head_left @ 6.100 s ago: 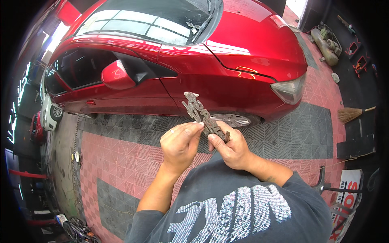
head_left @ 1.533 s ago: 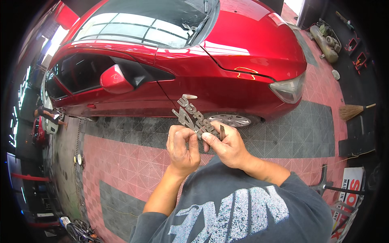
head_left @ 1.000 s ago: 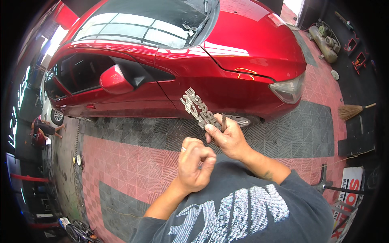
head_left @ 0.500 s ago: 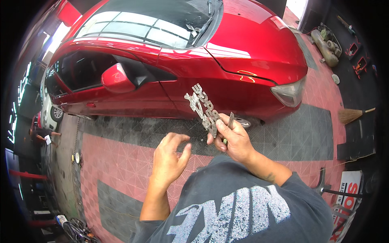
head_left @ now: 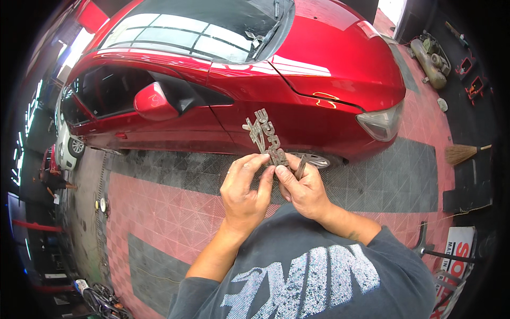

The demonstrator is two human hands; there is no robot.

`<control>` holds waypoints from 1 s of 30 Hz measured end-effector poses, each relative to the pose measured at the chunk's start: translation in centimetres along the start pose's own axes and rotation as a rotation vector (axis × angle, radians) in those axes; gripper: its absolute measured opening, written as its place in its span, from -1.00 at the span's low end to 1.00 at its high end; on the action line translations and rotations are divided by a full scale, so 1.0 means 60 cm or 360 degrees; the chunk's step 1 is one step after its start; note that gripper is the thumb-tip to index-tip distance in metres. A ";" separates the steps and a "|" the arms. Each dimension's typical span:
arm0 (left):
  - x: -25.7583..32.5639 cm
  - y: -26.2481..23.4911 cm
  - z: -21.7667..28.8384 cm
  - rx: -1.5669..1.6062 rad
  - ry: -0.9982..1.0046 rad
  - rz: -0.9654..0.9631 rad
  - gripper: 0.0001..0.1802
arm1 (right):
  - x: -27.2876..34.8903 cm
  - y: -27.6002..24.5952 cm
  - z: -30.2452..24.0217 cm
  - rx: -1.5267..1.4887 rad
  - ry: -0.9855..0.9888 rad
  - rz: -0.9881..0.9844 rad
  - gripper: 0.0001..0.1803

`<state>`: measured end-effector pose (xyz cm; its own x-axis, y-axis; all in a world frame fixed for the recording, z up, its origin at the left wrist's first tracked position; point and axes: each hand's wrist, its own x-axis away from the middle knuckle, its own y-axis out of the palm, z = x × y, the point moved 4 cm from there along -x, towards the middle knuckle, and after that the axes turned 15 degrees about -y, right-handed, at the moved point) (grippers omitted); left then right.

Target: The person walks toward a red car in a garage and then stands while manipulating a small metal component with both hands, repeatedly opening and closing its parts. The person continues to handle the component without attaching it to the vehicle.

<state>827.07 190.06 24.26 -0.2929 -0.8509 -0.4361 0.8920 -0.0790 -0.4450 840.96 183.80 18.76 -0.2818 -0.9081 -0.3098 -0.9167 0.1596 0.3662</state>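
A silver-grey car lettering badge (head_left: 272, 139), dull and grimy, is held up in front of me and leans to the left. Its lower end is pinched in my right hand (head_left: 306, 190). A slim metal blade (head_left: 301, 166) also sticks up from between that hand's fingers; the rest of it is hidden by the hand. My left hand (head_left: 245, 186) is at the badge's lower left edge, with thumb and fingertips closed on it. Beyond both hands stands a red car (head_left: 244, 90), and the badge is apart from its front fender.
Red and grey floor tiles (head_left: 154, 207) lie below. An air compressor (head_left: 431, 61) and a broom (head_left: 462, 154) are along the right wall, a sign board (head_left: 458, 250) lower right. A person (head_left: 53, 181) and a white car (head_left: 69, 149) are far left.
My left hand has moved right and up and closed on the badge's lower end. The badge has turned slightly more upright, and my right hand still grips it.
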 end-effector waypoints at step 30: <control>0.018 0.005 0.023 -0.0037 0.0132 0.0000 -0.64 | 0.023 -0.017 -0.033 0.0101 -0.0035 -0.0026 -0.60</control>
<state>827.47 188.39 24.72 -0.3216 -0.8048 -0.4989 0.8840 -0.0663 -0.4628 842.09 181.64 19.68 -0.2721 -0.9022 -0.3346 -0.9372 0.1695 0.3050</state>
